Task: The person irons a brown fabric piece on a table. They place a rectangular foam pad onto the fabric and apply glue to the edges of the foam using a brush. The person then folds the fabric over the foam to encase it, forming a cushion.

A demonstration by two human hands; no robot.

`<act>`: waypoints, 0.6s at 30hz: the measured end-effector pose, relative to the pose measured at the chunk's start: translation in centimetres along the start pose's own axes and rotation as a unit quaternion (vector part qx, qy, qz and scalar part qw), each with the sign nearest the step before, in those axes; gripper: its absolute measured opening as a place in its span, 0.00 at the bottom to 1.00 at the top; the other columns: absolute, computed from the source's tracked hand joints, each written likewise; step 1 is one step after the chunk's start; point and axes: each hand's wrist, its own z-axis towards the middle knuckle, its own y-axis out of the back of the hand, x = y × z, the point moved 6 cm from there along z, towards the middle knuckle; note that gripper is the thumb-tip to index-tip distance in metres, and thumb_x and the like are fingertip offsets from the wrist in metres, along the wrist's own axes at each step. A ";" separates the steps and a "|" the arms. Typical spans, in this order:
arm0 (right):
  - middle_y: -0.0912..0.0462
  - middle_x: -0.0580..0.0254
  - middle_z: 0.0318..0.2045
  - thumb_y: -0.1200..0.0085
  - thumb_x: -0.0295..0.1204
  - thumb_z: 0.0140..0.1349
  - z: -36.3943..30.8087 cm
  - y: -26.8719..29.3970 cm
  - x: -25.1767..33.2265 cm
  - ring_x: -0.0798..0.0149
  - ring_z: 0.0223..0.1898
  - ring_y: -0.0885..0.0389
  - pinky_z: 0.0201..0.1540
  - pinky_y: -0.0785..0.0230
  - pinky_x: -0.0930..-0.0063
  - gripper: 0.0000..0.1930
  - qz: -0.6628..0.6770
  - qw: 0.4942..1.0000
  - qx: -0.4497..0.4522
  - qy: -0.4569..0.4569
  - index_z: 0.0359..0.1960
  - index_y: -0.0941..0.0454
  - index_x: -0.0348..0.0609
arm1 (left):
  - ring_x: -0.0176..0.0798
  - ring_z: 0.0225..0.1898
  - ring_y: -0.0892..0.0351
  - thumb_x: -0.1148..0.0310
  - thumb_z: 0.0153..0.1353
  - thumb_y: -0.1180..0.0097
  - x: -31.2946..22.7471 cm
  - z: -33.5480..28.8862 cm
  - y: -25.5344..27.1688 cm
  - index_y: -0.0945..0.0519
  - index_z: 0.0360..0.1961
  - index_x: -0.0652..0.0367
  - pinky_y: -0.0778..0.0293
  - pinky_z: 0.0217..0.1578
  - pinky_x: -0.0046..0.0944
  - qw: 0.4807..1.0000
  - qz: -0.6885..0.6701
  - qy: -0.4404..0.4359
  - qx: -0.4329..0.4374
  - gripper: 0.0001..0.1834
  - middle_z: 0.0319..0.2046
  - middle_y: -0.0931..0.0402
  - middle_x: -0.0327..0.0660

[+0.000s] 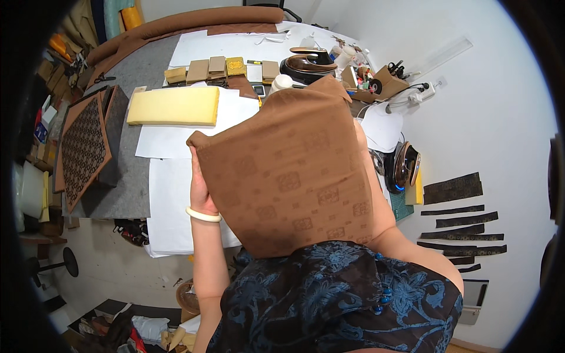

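A brown cloth [282, 176] with a woven pattern of small square motifs is spread out in front of my body. My left hand [200, 191], with a cream bangle at the wrist, grips its left edge, and the upper left corner folds over at the fingertips. Along the cloth's right side my right forearm [384, 206] runs up behind it. The cloth hides my right hand, so its fingers do not show. The cloth's upper right corner stands raised near a white bottle [282, 82] and a brown iron [306, 66]. Its lower edge lies against my patterned top.
A yellow foam block [172, 106] lies on white paper [162, 147] on the table. Left of it stands a dark box with a patterned panel [86, 152]. Small boxes [198, 70] and a fabric roll [188, 23] are farther back. A second iron [405, 165] stands at the right.
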 end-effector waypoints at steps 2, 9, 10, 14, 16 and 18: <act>0.14 0.61 0.49 0.45 0.26 0.73 -0.3 0.2 -0.2 0.72 0.44 0.14 0.46 0.19 0.72 0.15 0.004 1.000 -0.003 0.001 0.59 0.21 0.36 | 0.48 0.67 0.24 0.34 0.77 0.58 0.1 -0.1 -0.4 0.28 0.71 0.55 0.24 0.66 0.54 1.000 0.002 0.005 0.011 0.39 0.69 0.25 0.44; 0.13 0.62 0.48 0.45 0.26 0.74 -1.4 -0.1 -0.4 0.72 0.43 0.14 0.46 0.19 0.73 0.14 0.005 1.000 -0.006 0.005 0.58 0.21 0.37 | 0.48 0.67 0.24 0.34 0.76 0.58 0.2 -0.1 0.0 0.28 0.72 0.55 0.23 0.65 0.54 1.000 -0.001 0.007 -0.007 0.39 0.68 0.25 0.45; 0.13 0.62 0.48 0.44 0.26 0.74 -1.4 -0.1 -0.4 0.72 0.43 0.14 0.46 0.19 0.73 0.14 0.005 1.000 -0.007 0.005 0.58 0.21 0.37 | 0.47 0.66 0.23 0.33 0.76 0.58 0.3 0.1 0.0 0.29 0.72 0.56 0.23 0.65 0.53 1.000 -0.002 0.005 -0.013 0.40 0.67 0.25 0.45; 0.13 0.62 0.48 0.44 0.26 0.74 -2.7 0.0 -0.4 0.72 0.43 0.14 0.46 0.19 0.73 0.14 0.008 1.000 -0.013 0.013 0.58 0.20 0.37 | 0.45 0.64 0.22 0.33 0.75 0.56 0.7 0.1 0.4 0.28 0.70 0.56 0.20 0.62 0.50 0.999 -0.005 -0.009 -0.033 0.39 0.65 0.23 0.44; 0.13 0.62 0.48 0.44 0.26 0.74 -3.2 0.1 -0.7 0.72 0.43 0.14 0.46 0.19 0.73 0.14 0.012 1.000 -0.013 0.012 0.58 0.20 0.37 | 0.44 0.64 0.21 0.33 0.75 0.56 1.0 0.1 0.4 0.27 0.69 0.56 0.19 0.61 0.49 1.000 -0.011 0.002 -0.022 0.39 0.64 0.23 0.44; 0.13 0.62 0.48 0.44 0.26 0.74 -4.1 0.1 -0.8 0.72 0.43 0.14 0.46 0.19 0.74 0.14 0.013 1.000 -0.017 0.013 0.58 0.20 0.37 | 0.44 0.63 0.21 0.32 0.75 0.56 0.9 0.2 0.6 0.27 0.69 0.57 0.19 0.61 0.48 1.000 -0.005 0.003 -0.022 0.40 0.64 0.23 0.44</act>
